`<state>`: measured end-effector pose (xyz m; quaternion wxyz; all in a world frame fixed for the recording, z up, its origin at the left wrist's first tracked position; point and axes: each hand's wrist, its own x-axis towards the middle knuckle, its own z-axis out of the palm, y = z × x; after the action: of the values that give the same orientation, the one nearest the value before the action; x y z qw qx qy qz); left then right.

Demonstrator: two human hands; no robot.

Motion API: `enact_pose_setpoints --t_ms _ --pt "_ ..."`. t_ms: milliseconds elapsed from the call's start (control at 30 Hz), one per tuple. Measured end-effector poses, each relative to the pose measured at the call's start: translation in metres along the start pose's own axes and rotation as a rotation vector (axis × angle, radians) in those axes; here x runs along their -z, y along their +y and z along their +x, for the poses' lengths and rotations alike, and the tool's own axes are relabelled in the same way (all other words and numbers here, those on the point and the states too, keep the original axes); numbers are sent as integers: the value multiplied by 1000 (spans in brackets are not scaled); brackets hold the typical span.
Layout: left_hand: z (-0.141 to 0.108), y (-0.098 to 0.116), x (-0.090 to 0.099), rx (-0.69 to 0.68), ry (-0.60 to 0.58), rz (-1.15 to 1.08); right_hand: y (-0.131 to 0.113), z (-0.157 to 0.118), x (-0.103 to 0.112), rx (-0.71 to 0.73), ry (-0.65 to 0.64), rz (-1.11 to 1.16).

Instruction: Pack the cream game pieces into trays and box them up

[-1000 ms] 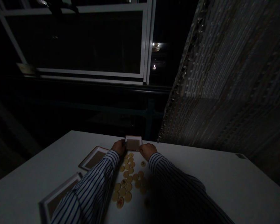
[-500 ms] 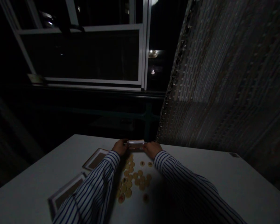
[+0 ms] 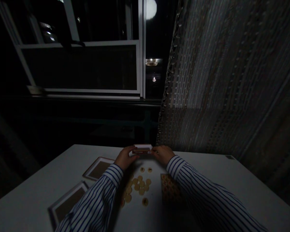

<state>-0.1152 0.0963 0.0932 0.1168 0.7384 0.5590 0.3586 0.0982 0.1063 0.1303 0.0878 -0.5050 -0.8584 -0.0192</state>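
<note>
Both hands are on a shallow open box (image 3: 142, 151) with a reddish printed side and a pale rim, near the table's far edge. My left hand (image 3: 126, 157) grips its left end between thumb and fingers. My right hand (image 3: 163, 154) has its fingers closed on the right end. Nearer to me lie several round xiangqi pieces (image 3: 141, 184), mostly plain side up. Two xiangqi pieces with dark characters (image 3: 149, 169) lie just below the box. Under my right forearm is a box (image 3: 162, 190) filled with rows of pieces, partly hidden by the sleeve.
On the left of the white table (image 3: 203, 167) are two shallow open trays, one farther back (image 3: 87, 175) and one nearer (image 3: 53, 212), partly behind my left sleeve. A small dark label (image 3: 229, 157) is at the far right corner. A beaded curtain (image 3: 207, 80) hangs behind, beside a window frame (image 3: 87, 91).
My view has shifted slightly, and the filled box now shows beside my right forearm. Both hands still hold the open box, which now appears tilted differently, with more of its printed side visible.
</note>
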Motion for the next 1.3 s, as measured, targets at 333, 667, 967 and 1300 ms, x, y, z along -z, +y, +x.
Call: enact_pose_setpoints --t_ms 333,667,967,1300 --pt "-5 24 -4 -248 30 66 23 -37 19 21 50 0" --pt "-6 56 -7 -295 -3 34 37 -73 35 44 112 54" --pt "-11 67 -13 -275 -33 30 44 -95 27 94 302 123" --pt "-18 76 -18 -242 -65 -104 53 -104 20 110 349 210"
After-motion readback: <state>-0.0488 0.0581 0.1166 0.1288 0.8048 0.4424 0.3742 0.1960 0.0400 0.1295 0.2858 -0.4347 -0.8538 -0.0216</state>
